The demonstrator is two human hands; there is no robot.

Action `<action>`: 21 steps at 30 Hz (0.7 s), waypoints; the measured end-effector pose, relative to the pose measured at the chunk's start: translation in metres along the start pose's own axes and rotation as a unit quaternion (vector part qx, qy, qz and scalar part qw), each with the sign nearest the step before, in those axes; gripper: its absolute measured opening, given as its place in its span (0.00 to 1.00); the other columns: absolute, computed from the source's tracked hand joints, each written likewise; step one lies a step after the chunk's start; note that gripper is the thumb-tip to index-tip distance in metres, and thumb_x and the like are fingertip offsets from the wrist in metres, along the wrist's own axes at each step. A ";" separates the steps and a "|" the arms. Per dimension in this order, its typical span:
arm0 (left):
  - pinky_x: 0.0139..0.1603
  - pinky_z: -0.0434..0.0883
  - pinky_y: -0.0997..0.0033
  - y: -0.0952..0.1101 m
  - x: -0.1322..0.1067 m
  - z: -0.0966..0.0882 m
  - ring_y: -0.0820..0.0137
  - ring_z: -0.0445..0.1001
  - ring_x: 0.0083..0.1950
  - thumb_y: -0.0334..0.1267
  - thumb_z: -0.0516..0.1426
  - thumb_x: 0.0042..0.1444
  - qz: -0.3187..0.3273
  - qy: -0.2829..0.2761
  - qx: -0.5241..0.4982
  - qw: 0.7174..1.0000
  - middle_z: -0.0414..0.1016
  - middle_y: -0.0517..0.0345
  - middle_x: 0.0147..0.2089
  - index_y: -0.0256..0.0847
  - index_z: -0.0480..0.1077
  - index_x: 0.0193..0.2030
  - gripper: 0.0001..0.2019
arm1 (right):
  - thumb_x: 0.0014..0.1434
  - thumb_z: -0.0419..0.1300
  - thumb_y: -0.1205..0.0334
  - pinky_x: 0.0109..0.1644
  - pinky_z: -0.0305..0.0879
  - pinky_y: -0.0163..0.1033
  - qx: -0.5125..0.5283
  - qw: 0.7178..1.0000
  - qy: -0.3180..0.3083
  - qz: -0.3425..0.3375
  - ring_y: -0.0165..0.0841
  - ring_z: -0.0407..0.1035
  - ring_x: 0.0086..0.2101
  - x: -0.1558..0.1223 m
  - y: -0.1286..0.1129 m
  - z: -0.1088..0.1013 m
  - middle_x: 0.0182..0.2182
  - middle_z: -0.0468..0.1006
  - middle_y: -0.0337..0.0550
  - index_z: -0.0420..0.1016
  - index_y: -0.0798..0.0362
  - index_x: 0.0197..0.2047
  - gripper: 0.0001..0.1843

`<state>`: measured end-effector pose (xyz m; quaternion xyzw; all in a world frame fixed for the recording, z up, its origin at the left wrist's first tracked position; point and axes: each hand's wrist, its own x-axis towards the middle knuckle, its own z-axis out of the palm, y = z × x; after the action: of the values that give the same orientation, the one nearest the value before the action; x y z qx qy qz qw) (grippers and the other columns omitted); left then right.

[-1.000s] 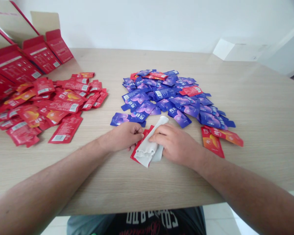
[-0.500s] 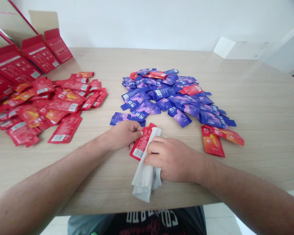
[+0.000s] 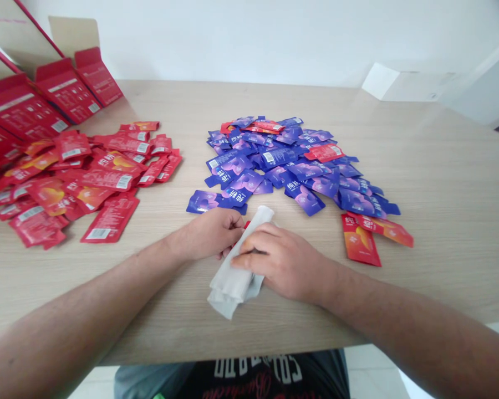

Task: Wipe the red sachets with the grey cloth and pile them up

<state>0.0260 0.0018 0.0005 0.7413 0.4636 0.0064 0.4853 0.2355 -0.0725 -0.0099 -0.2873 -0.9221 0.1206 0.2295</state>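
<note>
My right hand [image 3: 285, 260] is closed on a folded white cloth [image 3: 233, 277], which lies slantwise in front of me. Under the cloth is a red sachet [image 3: 247, 224], almost wholly covered; only a sliver of red shows by my fingers. My left hand [image 3: 216, 233] pinches that sachet at its left edge. Just beyond my hands lies a heap of purple sachets [image 3: 278, 157] with a few red ones among them. Two red-orange sachets [image 3: 361, 244] lie to the right of my right hand.
On the left is a pile of red sachets [image 3: 87, 180]. Red cartons [image 3: 23, 108] with open flaps stand behind it at the far left. A white box-like object [image 3: 407, 83] sits at the back right by the wall. The table's front edge [image 3: 183, 361] is close to my body.
My right hand has moved the cloth left and slightly away from me, so it now covers the red sachet that lay largely exposed. My left hand has hardly moved.
</note>
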 end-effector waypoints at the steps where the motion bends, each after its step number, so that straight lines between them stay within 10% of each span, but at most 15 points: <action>1: 0.19 0.68 0.78 0.000 0.000 0.001 0.73 0.75 0.22 0.44 0.55 0.62 0.002 -0.003 -0.001 1.000 0.75 0.64 0.25 0.42 0.70 0.36 0.09 | 0.70 0.58 0.64 0.58 0.68 0.48 0.000 1.000 -0.003 -0.004 0.41 0.68 0.51 0.000 0.000 0.000 0.47 0.79 0.48 0.80 0.52 0.54 0.12; 16: 0.19 0.71 0.77 -0.001 0.002 0.001 0.73 0.74 0.22 0.44 0.54 0.63 -0.007 -0.007 -0.021 1.000 0.75 0.64 0.25 0.42 0.69 0.39 0.09 | 0.67 0.60 0.69 0.58 0.68 0.51 -0.032 0.998 0.007 0.045 0.44 0.67 0.51 -0.002 0.004 -0.003 0.48 0.79 0.50 0.79 0.55 0.54 0.13; 21: 0.20 0.70 0.78 0.001 0.001 0.000 0.74 0.74 0.22 0.43 0.54 0.64 0.014 -0.036 -0.023 0.999 0.74 0.64 0.24 0.42 0.70 0.36 0.09 | 0.71 0.57 0.64 0.61 0.66 0.49 0.020 0.998 -0.029 -0.045 0.40 0.68 0.51 -0.001 -0.004 0.000 0.48 0.80 0.45 0.79 0.51 0.54 0.12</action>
<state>0.0268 0.0021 0.0006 0.7363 0.4354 -0.0029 0.5180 0.2338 -0.0762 -0.0087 -0.2374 -0.9378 0.1369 0.2133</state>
